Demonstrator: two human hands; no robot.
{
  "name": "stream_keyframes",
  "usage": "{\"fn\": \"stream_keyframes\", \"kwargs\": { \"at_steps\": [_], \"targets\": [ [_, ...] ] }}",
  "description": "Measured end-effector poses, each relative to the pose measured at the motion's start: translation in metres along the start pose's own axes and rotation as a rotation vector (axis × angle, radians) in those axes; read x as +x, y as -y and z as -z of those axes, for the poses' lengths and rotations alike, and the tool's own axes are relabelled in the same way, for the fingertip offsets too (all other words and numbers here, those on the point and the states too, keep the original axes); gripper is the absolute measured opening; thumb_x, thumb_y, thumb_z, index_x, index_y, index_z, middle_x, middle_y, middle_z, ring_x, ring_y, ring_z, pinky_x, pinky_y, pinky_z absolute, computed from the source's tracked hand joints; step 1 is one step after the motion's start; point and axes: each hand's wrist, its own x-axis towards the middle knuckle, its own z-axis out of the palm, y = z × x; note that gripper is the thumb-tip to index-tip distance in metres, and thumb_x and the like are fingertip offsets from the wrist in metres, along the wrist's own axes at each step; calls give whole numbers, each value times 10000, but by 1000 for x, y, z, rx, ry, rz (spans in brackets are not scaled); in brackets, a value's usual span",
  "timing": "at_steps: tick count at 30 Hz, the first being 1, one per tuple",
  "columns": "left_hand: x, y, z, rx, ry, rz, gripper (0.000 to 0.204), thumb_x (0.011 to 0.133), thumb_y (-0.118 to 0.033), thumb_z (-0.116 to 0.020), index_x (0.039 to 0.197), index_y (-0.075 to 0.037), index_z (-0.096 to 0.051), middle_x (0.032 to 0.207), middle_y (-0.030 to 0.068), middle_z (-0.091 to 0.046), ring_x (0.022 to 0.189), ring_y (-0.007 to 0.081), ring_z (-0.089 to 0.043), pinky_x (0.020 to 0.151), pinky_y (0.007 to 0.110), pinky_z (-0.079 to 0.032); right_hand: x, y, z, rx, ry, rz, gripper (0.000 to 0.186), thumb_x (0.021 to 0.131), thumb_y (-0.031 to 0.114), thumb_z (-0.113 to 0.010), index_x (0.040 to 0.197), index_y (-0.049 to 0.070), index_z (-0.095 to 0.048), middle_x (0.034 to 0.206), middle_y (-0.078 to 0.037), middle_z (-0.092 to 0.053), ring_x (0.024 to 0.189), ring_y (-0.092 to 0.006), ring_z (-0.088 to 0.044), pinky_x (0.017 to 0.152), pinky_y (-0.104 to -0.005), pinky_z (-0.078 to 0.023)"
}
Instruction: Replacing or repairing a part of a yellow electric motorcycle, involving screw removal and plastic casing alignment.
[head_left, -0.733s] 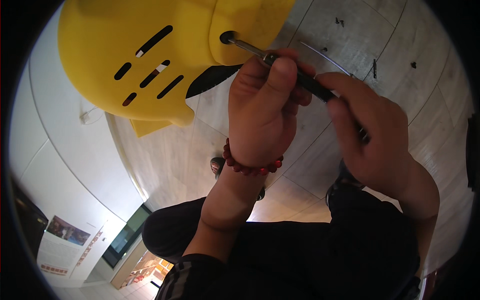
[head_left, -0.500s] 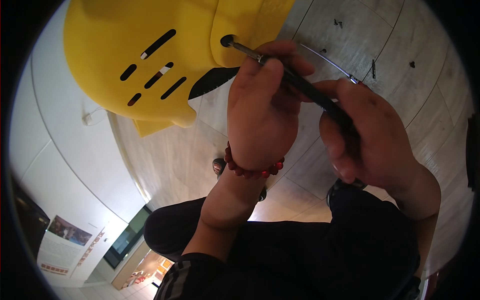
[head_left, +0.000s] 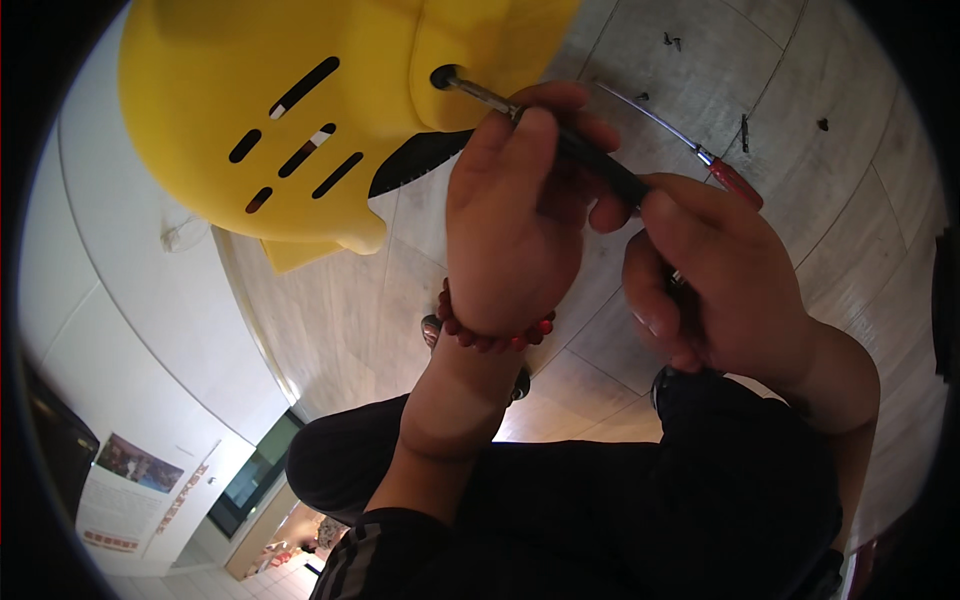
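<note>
A screwdriver with a black handle (head_left: 605, 165) slants between my two hands, its metal shaft reaching into a round dark hole (head_left: 444, 76) in a big yellow plastic body (head_left: 230, 70). The tip is hidden inside that hole. Near the shaft end, my left hand (head_left: 515, 220), with a red bead bracelet (head_left: 490, 340) at the wrist, is closed round the screwdriver. My right hand (head_left: 715, 265) grips the rear end of the handle with thumb and curled fingers, which cover that end.
On the tiled floor (head_left: 860, 200), a second screwdriver with a red handle (head_left: 733, 183) lies beyond my right hand. Several small dark screws (head_left: 823, 124) are scattered around it. A white wall (head_left: 110, 260) runs along the left. My bent knees (head_left: 345, 455) are below.
My right hand has shifted slightly left along the black handle, uncovering the red handle on the floor. The yellow body and my left hand appear slightly further left in view.
</note>
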Motion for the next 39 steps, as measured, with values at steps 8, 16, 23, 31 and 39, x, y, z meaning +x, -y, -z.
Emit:
{"fn": "stream_keyframes", "kwargs": {
  "at_steps": [8, 16, 23, 31, 39],
  "targets": [
    [-20, -59, 16, 849, -27, 585, 319, 914, -192, -486, 1130, 32, -551, 918, 107, -640, 810, 175, -604, 733, 296, -484, -7, 4, 28, -62, 43, -72, 314, 963, 244, -375, 1043, -35, -495, 544, -29, -449, 353, -69, -362, 321, -222, -295],
    [-46, -14, 113, 1842, -322, 861, 286, 868, -218, -536, 1027, 15, -584, 915, 163, -650, 828, 264, -624, 744, 335, -486, -38, -24, 129, -146, -303, 470, 338, 963, 238, -406, 1115, -42, -519, 602, 17, -415, 476, -35, -357, 416, -172, -293],
    [-63, 33, 172, 1934, -579, 758, 339, 827, -297, -583, 987, 1, -590, 928, 224, -637, 927, 376, -596, 813, 438, -467, -37, -43, 142, -87, -418, 442, 313, 961, 194, -392, 1125, -43, -515, 628, 21, -384, 500, -44, -330, 435, -182, -260],
    [-50, 46, 170, 1972, -441, 568, 207, 799, -140, -559, 942, 1, -609, 883, 196, -644, 845, 347, -618, 764, 398, -494, -47, -35, 154, -230, -598, 499, 292, 951, 183, -415, 1105, -21, -557, 629, 24, -400, 523, -54, -363, 475, -201, -278],
    [-3, 62, 96, 989, -380, 449, 143, 842, -58, -565, 960, 15, -601, 810, 50, -630, 724, 129, -610, 667, 255, -503, -51, -46, 177, -420, -985, 495, 259, 923, 173, -502, 1069, -15, -605, 636, 36, -438, 553, -46, -389, 496, -202, -298]
  ]
}}
